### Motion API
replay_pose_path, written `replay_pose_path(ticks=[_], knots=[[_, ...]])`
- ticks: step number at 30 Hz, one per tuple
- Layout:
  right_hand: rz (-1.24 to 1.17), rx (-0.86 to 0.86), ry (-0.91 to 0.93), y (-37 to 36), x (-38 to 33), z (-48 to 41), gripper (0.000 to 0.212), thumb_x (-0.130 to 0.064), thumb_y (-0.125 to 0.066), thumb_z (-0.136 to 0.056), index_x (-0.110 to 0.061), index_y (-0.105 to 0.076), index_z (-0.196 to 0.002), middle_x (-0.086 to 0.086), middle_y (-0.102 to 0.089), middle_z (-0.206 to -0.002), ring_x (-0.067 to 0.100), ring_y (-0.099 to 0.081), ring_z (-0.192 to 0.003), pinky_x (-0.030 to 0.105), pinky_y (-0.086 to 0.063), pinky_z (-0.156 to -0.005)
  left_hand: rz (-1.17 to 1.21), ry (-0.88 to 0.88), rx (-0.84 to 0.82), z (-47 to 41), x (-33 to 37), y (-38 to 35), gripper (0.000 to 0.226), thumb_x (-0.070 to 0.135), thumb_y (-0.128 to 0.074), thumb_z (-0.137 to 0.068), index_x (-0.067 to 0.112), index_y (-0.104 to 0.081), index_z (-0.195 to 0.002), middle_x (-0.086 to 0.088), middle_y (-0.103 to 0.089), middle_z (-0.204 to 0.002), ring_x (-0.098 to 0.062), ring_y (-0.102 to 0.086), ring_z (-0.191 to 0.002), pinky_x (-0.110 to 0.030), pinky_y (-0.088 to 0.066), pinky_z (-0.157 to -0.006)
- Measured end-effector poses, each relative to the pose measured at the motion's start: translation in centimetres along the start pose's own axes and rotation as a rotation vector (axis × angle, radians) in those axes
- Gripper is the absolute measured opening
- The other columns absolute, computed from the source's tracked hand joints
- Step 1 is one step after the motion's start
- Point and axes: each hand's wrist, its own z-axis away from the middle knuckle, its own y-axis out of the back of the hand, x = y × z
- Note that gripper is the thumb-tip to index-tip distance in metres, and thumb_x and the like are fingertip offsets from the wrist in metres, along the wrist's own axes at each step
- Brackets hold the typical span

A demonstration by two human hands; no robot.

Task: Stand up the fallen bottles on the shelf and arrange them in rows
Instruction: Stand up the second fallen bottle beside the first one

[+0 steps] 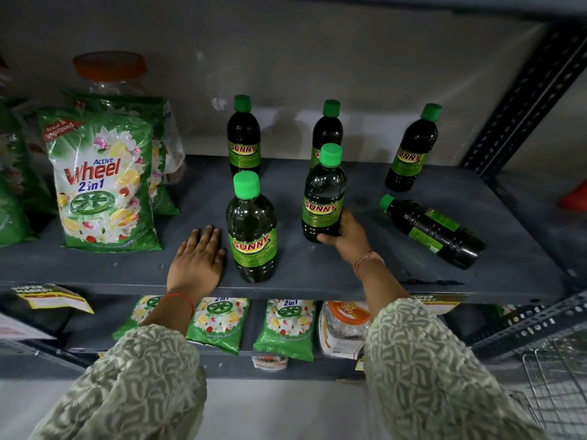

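Several dark SUNNY bottles with green caps are on the grey shelf [317, 274]. Three stand at the back: left [243, 138], middle [327, 128], right [411, 150]. A front left bottle [252, 230] stands upright near the shelf edge. My right hand [347, 235] grips the base of the front middle bottle [324, 198], which is upright. One bottle [432, 230] lies on its side at the right, cap pointing left. My left hand [198, 258] rests flat on the shelf, fingers apart, just left of the front left bottle.
Green Wheel detergent bags [104, 182] stand at the shelf's left, with a clear jar with an orange lid [109, 71] behind. More bags [219, 322] and a jar fill the lower shelf. A perforated metal upright [527, 100] stands at the right, a wire basket [559, 382] below right.
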Motion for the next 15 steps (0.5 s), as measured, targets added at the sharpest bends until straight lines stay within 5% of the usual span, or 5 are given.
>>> replay_pose_path(ticks=[6,15], knots=[[-0.016,0.04,0.047,0.0,-0.4,0.4,0.09,0.0,-0.085,-0.05,-0.008,-0.037,-0.126,0.009,-0.054,-0.123,0.023,-0.05,-0.117,0.038,-0.041,-0.101,0.007,-0.006,0.007,0.0,-0.1,0.0,0.051,0.031,-0.023,-0.096,0.016,-0.014,-0.144,-0.004,-0.012,-0.157,-0.024,-0.008,-0.145,-0.039,-0.01,-0.118],[0.137,0.161,0.078,-1.0,-0.6,3.3,0.063,-0.005,-0.081,-0.06,-0.003,-0.051,-0.116,0.017,-0.062,-0.12,0.028,-0.057,-0.112,0.025,-0.04,-0.085,0.023,0.002,-0.009,0.1,0.1,0.1,0.051,0.03,-0.023,-0.096,0.016,-0.012,-0.144,-0.004,-0.011,-0.157,-0.024,-0.006,-0.145,-0.038,-0.008,-0.119]])
